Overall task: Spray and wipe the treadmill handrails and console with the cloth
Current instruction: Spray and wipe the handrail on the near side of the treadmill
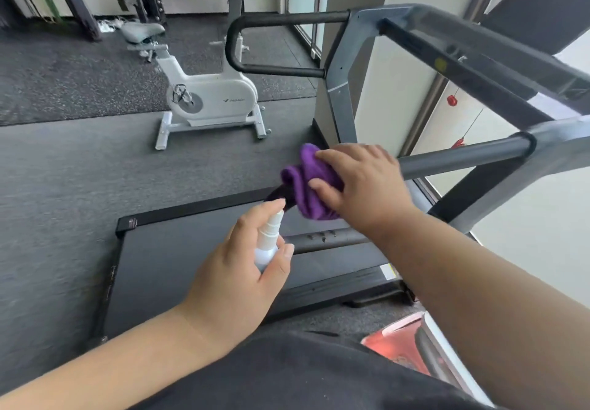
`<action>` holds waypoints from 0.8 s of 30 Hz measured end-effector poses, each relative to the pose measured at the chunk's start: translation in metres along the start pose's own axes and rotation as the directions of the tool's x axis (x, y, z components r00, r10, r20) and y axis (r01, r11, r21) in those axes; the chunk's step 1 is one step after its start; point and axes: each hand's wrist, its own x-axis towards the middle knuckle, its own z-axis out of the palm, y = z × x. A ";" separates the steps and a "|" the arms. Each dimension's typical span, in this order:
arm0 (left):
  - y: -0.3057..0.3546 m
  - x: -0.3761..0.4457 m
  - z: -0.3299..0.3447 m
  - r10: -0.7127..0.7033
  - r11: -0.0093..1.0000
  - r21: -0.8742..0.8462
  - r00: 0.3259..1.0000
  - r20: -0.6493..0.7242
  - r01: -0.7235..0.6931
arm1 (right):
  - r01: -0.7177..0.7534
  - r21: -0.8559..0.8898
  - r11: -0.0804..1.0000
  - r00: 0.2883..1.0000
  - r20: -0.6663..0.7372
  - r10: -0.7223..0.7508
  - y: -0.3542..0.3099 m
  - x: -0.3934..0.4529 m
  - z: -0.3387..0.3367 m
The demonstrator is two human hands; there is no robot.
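My right hand point(364, 183) grips a purple cloth point(308, 180) wrapped round the near handrail point(463, 157) close to its black end. My left hand point(242, 269) holds a small white spray bottle point(268, 240), forefinger on top of the nozzle, which points toward the cloth. The far handrail point(277, 18) is a black loop at the upper middle. The console point(479, 55) runs along the grey frame at the upper right. Below my hands lies the treadmill belt point(191, 263).
A white exercise bike point(207, 97) stands on the grey floor beyond the treadmill. Dark rack posts point(76, 1) stand at the back left. A red safety key point(451, 100) hangs under the console. A pink-and-white object point(402, 342) sits at the lower right.
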 end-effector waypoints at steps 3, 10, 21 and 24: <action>0.001 -0.001 0.007 -0.022 1.000 0.009 1.000 0.014 0.022 | -0.176 -0.030 0.984 0.984 -0.002 0.176 0.046 -0.005 -0.012; 0.027 0.020 0.028 -0.026 0.999 -0.028 0.998 -0.064 0.024 | 0.005 -0.060 0.998 0.993 0.114 0.002 0.005 -0.003 -0.010; 0.100 0.060 0.115 0.052 0.997 -0.061 0.997 -0.051 -0.055 | 0.171 -0.003 0.985 0.979 0.114 -0.170 0.079 -0.010 -0.018; 0.112 0.062 0.135 0.027 0.999 -0.036 0.999 -0.021 -0.027 | 0.156 -0.036 0.987 0.987 0.054 -0.154 0.140 -0.021 -0.028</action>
